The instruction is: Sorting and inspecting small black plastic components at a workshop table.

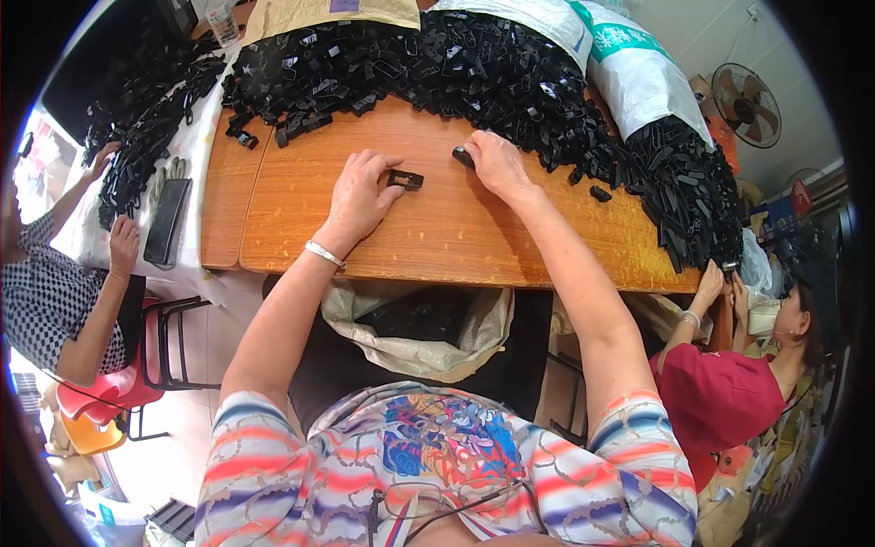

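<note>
Over the middle of the wooden table (365, 246), my left hand (358, 196) pinches a small black rectangular plastic frame (412, 181) between thumb and fingers; an opening shows in its middle. Slightly farther off and to the right, my right hand (499, 167) grips a small dark oblong piece (463, 158), mostly covered by the fingers. The two pieces are apart. Beyond both hands lies a broad heap of black plastic frames (346, 68), joined on the right by a pile of long black pieces (684, 178).
Several sacks lie at the back, including a tan one (333, 14) and a white-green one (643, 77). An open woven sack (428, 365) hangs below the table's front edge. Co-workers sit at left (59, 301) and right (729, 392). A fan (746, 105) stands behind.
</note>
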Available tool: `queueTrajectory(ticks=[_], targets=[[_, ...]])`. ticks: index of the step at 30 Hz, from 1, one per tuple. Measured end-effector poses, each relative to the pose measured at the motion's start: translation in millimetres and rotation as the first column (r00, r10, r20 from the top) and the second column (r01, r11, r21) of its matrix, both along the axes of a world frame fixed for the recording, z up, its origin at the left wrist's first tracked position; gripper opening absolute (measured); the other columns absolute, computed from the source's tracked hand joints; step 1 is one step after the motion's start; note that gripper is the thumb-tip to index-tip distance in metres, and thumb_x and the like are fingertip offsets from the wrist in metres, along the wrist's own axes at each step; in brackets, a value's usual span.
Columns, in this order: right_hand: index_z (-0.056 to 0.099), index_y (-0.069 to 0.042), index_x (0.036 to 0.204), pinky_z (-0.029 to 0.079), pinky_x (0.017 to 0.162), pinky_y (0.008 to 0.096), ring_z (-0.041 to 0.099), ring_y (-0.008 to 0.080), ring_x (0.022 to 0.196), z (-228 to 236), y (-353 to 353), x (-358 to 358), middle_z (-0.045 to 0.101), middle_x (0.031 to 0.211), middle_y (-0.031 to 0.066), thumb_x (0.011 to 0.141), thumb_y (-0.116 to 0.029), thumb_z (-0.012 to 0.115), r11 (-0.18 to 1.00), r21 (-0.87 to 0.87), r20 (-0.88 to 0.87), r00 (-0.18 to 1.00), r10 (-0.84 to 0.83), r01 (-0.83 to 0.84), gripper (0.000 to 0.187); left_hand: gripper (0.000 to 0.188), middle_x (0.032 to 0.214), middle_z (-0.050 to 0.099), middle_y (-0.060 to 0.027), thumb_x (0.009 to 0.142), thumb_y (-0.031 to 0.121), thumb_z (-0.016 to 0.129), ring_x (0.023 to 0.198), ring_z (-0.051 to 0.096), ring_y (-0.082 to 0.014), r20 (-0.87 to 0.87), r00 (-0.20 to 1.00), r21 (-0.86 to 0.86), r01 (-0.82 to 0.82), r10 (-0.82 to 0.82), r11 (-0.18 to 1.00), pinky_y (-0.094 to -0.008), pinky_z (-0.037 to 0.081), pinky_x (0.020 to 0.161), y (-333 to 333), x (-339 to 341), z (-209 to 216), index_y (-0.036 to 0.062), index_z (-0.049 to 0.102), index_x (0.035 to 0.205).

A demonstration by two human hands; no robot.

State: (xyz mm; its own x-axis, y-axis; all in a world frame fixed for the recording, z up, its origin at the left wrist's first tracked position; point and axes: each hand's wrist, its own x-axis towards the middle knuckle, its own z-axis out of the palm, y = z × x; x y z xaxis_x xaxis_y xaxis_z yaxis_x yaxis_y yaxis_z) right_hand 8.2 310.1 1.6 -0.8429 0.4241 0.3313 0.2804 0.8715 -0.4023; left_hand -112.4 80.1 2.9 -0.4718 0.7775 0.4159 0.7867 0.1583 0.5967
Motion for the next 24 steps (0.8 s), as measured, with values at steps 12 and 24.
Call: queueTrajectory(ticks=[12,24], targets=[[0.065,-0.005,0.098,0.051,0.077,0.0446,0.064,0.0363,0.088,10,-21,18,0.064,0.092,0.0146,0.091,-0.026,0.064,0.999,0.012,-0.016,0.999,0.052,-0.052,0.022,0.034,0.108,0.061,-0.0102,0.078,0.007,0.074,0.103,0.056,-0.0289,-0.014,0.999,-0.004,-0.033,0.033,0.999,-0.0367,0.049,0.09,-2,-1,0,0.004,0.065,0.111],[0.071,-0.006,0.103,0.051,0.083,0.0413,0.066,0.0331,0.094,27,-33,16,0.071,0.098,0.017,0.089,-0.025,0.066,0.973,-0.207,0.139,0.981,0.134,-0.103,0.024,0.03,0.098,0.062,-0.0085,0.074,0.01,0.077,0.1,0.054,-0.029,-0.019,0.999,0.001,-0.032,0.032,0.999,-0.0372,0.047,0.089,1,0,3,0.0052,0.069,0.103]])
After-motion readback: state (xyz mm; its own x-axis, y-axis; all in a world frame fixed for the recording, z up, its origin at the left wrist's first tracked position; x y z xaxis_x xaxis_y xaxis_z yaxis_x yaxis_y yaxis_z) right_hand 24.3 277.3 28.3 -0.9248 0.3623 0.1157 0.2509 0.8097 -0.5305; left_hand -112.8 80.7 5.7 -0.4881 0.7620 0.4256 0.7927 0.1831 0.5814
